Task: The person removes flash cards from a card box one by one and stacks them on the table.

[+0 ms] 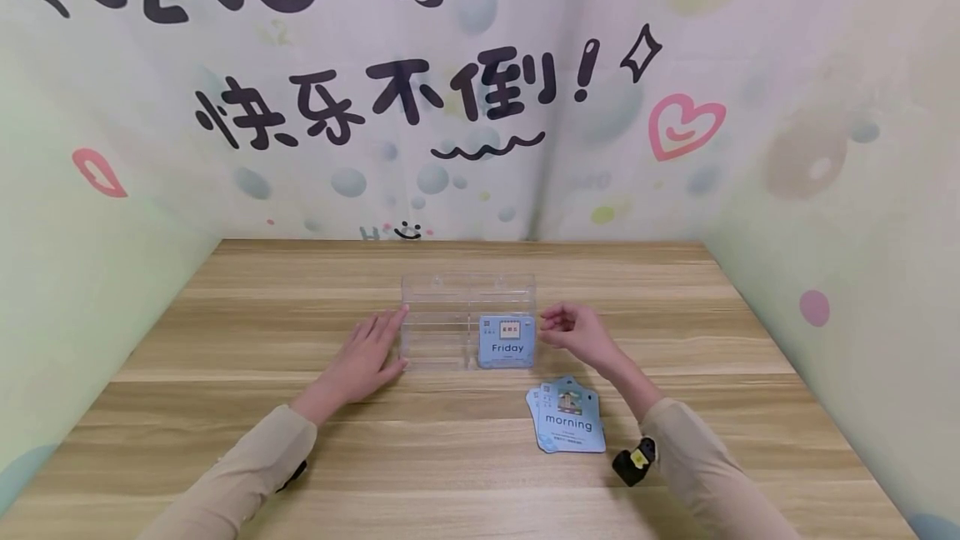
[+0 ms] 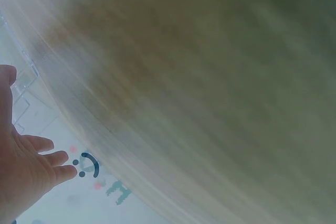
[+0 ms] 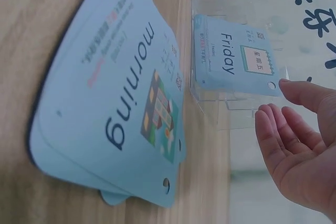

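A clear plastic card holder point(image 1: 435, 346) stands on the table with several pockets. In its lower right pocket sits a blue "Friday" card point(image 1: 507, 342), printed with a calendar picture. My left hand point(image 1: 365, 358) rests against the holder's left side, fingers extended and thumb at the lower corner. Beside the card's right edge is my right hand point(image 1: 581, 335), fingers loosely bent; in the right wrist view its thumb point(image 3: 304, 94) lies right at the card's holed corner, with the other fingers apart from it. Nearer me, a fanned stack of blue cards with "morning" point(image 1: 570, 423) on top lies flat.
The wooden table point(image 1: 450, 473) reaches back to a printed cloth backdrop point(image 1: 315, 198) with large black characters. Side walls of similar cloth flank the table. A black device with a yellow mark point(image 1: 634, 462) is strapped at my right wrist.
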`<state>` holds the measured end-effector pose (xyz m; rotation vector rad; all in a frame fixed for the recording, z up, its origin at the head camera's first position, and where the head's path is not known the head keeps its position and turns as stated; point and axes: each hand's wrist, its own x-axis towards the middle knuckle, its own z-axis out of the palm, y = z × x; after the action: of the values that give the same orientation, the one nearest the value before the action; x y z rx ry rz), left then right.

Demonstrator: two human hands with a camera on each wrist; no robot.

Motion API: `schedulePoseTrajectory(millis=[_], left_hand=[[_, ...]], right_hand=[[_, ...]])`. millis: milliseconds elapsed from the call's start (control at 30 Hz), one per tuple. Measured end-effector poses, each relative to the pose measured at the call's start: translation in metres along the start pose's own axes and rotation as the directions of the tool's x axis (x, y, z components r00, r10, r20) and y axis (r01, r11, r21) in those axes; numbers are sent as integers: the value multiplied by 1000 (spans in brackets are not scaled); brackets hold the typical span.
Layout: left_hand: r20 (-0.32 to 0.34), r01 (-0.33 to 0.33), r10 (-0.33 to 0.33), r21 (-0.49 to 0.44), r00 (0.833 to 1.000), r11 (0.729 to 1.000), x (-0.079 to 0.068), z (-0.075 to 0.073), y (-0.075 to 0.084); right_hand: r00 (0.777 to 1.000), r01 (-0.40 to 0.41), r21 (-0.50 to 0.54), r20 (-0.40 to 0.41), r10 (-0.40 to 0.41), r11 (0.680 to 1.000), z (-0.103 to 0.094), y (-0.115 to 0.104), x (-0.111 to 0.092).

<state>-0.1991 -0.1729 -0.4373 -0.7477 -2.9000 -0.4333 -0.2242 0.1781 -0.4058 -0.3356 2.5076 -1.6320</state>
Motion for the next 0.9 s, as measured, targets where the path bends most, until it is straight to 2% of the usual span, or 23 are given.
schedulePoseTrajectory(millis=[367, 900], left_hand=[[-1, -3, 3, 5, 1000, 1000, 1, 1, -1], [-6, -4, 4, 13, 1000, 1000, 0, 1, -1]], right_hand=[[994, 16, -26, -106, -18, 1000, 11, -1, 5], [993, 23, -27, -115, -26, 999, 20, -2, 11]])
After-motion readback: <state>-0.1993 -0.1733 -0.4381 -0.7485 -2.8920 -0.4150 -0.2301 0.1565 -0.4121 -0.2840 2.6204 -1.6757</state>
